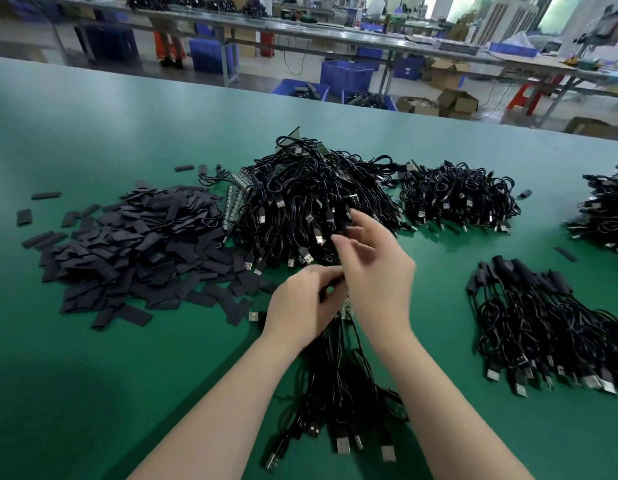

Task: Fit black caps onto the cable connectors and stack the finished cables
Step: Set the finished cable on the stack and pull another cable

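Observation:
A heap of flat black caps [138, 251] lies on the left of the green table [93, 393]. Behind my hands rises a big tangle of black USB cables [311, 202]. My left hand [302, 303] has its fingers curled round the top of a cable bundle [338, 382] that trails toward me between my forearms. My right hand [373, 268] sits just above it, thumb and fingers spread and blurred, its fingertips near the bundle's small green board ends. What the right fingers hold is hidden. A stack of capped cables [549, 323] lies at the right.
Two more cable piles lie farther back, one at centre right [459, 199] and one at the right edge [605, 209]. Loose caps [46, 195] dot the table's left. Beyond the far table edge stand workbenches, blue bins [349, 76] and cardboard boxes [456, 103].

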`<state>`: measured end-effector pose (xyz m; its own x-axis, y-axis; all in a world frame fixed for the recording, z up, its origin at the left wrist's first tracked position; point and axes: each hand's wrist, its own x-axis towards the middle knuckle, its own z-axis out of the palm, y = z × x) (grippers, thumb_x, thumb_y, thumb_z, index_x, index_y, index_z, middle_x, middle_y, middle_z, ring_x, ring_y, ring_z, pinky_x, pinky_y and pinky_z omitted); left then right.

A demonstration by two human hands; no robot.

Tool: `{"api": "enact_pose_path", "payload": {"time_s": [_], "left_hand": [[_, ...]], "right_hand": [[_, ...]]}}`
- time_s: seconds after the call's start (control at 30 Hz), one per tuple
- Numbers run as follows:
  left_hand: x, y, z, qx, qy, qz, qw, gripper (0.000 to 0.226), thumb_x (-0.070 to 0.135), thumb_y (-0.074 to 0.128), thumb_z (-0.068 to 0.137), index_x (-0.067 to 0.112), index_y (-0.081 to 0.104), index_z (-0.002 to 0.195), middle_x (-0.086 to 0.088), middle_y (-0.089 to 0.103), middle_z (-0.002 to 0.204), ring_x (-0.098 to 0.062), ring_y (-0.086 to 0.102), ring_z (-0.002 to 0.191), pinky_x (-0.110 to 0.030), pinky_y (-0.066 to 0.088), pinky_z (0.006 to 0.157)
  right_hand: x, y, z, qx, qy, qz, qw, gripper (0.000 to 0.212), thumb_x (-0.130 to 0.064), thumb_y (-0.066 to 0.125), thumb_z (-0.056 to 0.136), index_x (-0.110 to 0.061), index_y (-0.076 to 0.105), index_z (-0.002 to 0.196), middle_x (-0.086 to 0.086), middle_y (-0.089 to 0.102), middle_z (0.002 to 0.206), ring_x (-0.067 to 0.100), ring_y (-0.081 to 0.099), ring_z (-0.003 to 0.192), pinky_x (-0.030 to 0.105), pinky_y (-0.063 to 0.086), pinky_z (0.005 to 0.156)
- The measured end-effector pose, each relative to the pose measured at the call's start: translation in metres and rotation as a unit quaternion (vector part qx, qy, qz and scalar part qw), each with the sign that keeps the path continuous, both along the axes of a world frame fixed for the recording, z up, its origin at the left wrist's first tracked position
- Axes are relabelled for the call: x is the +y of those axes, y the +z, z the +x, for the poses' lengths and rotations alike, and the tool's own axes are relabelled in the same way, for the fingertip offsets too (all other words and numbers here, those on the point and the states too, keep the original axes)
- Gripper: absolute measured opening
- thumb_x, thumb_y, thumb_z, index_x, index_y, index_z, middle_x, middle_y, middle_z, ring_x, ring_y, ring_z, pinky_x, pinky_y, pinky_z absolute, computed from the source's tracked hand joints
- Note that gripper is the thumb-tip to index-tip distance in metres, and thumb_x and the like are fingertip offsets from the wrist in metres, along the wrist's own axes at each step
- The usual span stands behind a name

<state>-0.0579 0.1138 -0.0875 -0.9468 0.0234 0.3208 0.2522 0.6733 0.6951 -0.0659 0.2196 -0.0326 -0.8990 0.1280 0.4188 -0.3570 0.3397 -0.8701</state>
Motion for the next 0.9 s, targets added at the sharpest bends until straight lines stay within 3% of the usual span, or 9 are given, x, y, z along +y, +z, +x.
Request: {"api": "enact_pose_path", "payload": {"time_s": [0.17, 0.27, 0.33, 0.5, 0.77, 0.9], "left_hand": [[0.000, -0.005, -0.002, -0.001, 0.010, 0.046, 0.999, 0.031, 0.048, 0.060, 0.090, 0.044, 0.064, 0.121, 0.021, 0.067, 0.106, 0.004, 0.060, 0.092, -0.025, 0.055, 0.078], [-0.001, -0.006, -0.001, 0.010, 0.012, 0.085, 0.996, 0.039, 0.060, 0.058, 0.081, 0.060, 0.051, 0.120, 0.034, 0.064, 0.092, 0.011, 0.059, 0.096, -0.015, 0.052, 0.081], [-0.001, -0.006, -0.002, 0.009, 0.010, 0.086, 0.996, 0.038, 0.065, 0.053, 0.078, 0.061, 0.048, 0.116, 0.044, 0.058, 0.084, 0.014, 0.059, 0.097, -0.015, 0.051, 0.081], [0.001, -0.008, -0.003, 0.024, 0.007, 0.066, 0.998, 0.038, 0.064, 0.051, 0.080, 0.051, 0.055, 0.116, 0.039, 0.059, 0.087, 0.013, 0.059, 0.095, -0.015, 0.053, 0.078], [-0.001, -0.010, -0.002, 0.020, -0.001, 0.065, 0.998, 0.034, 0.062, 0.053, 0.081, 0.049, 0.059, 0.113, 0.035, 0.063, 0.090, 0.011, 0.059, 0.095, -0.011, 0.049, 0.076], [-0.002, -0.011, -0.002, 0.017, -0.008, 0.060, 0.998, 0.029, 0.057, 0.056, 0.084, 0.047, 0.064, 0.110, 0.030, 0.067, 0.096, 0.010, 0.060, 0.095, -0.018, 0.054, 0.078]], "right_hand": [[0.046, -0.029, -0.010, -0.072, -0.058, 0.024, 0.995, 0.030, -0.022, 0.075, 0.088, -0.021, 0.072, 0.118, -0.027, 0.067, 0.086, -0.012, 0.065, 0.082, 0.001, 0.045, 0.073], [0.059, -0.044, -0.007, -0.091, -0.062, 0.029, 0.994, 0.028, -0.022, 0.077, 0.086, -0.021, 0.073, 0.114, -0.029, 0.066, 0.084, -0.014, 0.064, 0.084, 0.001, 0.045, 0.076], [0.062, -0.049, -0.004, -0.093, -0.064, -0.002, 0.994, 0.024, -0.021, 0.079, 0.084, -0.026, 0.075, 0.107, -0.028, 0.069, 0.078, -0.013, 0.065, 0.083, 0.001, 0.046, 0.075], [0.067, -0.050, 0.003, -0.099, -0.030, -0.072, 0.992, 0.030, -0.016, 0.081, 0.082, -0.043, 0.070, 0.089, -0.026, 0.073, 0.084, -0.004, 0.070, 0.083, 0.008, 0.051, 0.074], [0.067, -0.045, 0.008, -0.130, 0.008, -0.223, 0.966, 0.017, -0.010, 0.079, 0.082, -0.020, 0.076, 0.095, -0.005, 0.075, 0.078, 0.008, 0.071, 0.073, 0.022, 0.059, 0.074], [0.063, -0.042, 0.010, -0.120, 0.032, -0.230, 0.965, 0.020, -0.006, 0.080, 0.080, -0.025, 0.077, 0.084, -0.004, 0.072, 0.073, 0.010, 0.069, 0.071, 0.020, 0.057, 0.072]]}}
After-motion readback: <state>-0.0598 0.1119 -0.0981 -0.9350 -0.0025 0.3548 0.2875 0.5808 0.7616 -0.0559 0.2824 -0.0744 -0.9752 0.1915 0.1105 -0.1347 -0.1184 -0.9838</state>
